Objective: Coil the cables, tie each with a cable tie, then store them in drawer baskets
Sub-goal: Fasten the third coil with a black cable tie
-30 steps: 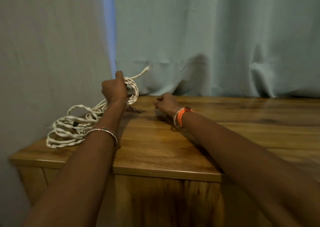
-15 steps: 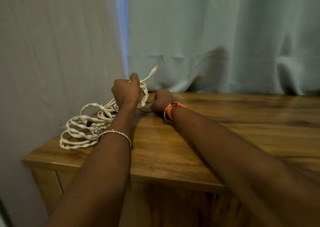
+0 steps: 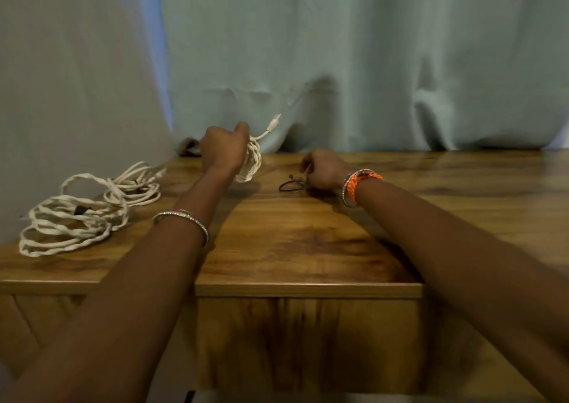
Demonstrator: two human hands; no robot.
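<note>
Gripping a coiled white cable point(image 3: 251, 164) above the desk point(image 3: 292, 242), the left hand point(image 3: 223, 150) waits while the right hand point(image 3: 323, 168) pinches a dark cable tie point(image 3: 291, 185); next, wrap it around the coil.

Wooden desk point(image 3: 292, 248) with glossy grained top and a front panel below its edge. Pale green curtain point(image 3: 354, 64) hanging in folds behind, reaching the desk's back edge. Plain light wall point(image 3: 67, 79) at left, bluish strip point(image 3: 152, 48) beside the curtain.
</note>
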